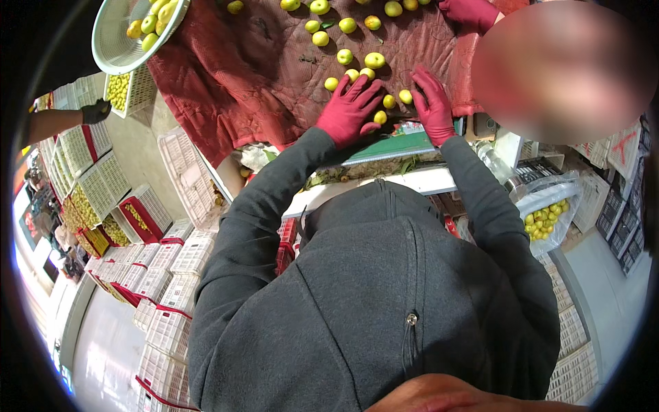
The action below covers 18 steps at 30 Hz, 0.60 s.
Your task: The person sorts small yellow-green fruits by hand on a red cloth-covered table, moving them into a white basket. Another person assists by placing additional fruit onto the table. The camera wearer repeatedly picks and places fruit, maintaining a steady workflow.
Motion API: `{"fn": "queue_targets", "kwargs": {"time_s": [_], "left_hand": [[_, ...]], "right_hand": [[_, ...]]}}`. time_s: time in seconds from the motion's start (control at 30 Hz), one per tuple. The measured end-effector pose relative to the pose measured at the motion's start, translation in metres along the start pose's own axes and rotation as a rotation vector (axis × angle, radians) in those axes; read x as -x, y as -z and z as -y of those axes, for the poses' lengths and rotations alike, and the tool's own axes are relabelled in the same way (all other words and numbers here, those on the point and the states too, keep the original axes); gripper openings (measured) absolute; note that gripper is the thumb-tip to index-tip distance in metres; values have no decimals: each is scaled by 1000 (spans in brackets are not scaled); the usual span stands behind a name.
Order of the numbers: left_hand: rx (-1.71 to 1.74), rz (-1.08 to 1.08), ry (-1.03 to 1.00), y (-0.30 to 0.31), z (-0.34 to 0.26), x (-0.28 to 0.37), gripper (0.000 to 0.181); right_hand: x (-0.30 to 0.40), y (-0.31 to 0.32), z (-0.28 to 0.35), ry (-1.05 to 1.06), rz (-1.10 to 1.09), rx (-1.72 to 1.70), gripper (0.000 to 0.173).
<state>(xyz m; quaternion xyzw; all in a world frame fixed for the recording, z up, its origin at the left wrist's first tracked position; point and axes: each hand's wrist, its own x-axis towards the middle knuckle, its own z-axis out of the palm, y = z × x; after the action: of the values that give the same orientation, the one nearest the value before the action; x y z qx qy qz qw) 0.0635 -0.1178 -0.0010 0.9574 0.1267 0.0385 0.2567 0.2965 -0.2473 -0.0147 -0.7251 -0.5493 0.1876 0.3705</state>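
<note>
Both my hands wear red gloves. My left hand (351,109) lies palm down over the dark red quilted cloth (267,67), fingers spread. Its fingertips reach a few small yellow-green fruits (331,84), and one yellow fruit (380,117) sits between its thumb and fingers, not gripped. To the right, my right hand (432,107) is held with thumb and fingers apart. A single fruit (405,97) rests on the cloth just left of its thumb. More fruits (347,25) are scattered farther up the cloth, some with brownish patches.
Another person's red-gloved hand (471,13) is at the upper right; a different person's dark-gloved hand (96,112) is at left. A pale green basket (110,49) holds fruits. A plastic-lined crate (538,247) with fruit stands right. White crates (170,324) are stacked at left.
</note>
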Motion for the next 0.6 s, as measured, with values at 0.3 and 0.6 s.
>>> {"fn": "queue_targets", "kwargs": {"time_s": [0.3, 0.6], "left_hand": [[-103, -112, 119, 17, 20, 19, 68], [-124, -147, 166, 10, 37, -15, 78]], "right_hand": [[4, -4, 5, -20, -12, 3, 42], [-27, -32, 30, 108, 137, 117, 59]]}}
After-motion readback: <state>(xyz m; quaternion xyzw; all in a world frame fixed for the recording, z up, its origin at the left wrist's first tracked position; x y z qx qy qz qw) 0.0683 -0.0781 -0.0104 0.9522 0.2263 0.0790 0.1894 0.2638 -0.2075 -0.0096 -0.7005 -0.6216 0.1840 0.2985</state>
